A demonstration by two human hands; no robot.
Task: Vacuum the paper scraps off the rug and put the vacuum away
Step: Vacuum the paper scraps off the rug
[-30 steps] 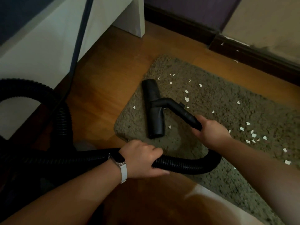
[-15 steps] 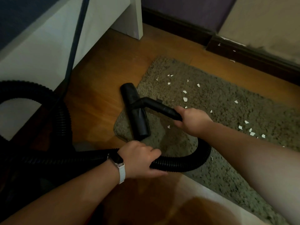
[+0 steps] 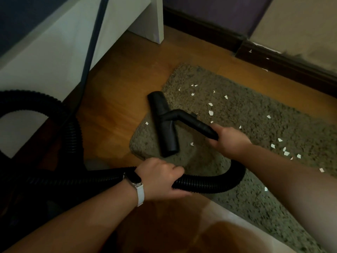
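Shaggy rug (image 3: 255, 128) is bearing the nozzle (image 3: 165, 128), right hand (image 3: 230, 141) gripping its rigid wand (image 3: 197, 123), left hand (image 3: 160, 179) clasping the bendy, likely light hose (image 3: 209, 183).

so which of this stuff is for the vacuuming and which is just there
For the job: floor nozzle, ribbed hose, paper scraps, rug, left hand gripping the hose, right hand gripping the wand.
Just there: white furniture, skirting board, wooden floor, wrist band.
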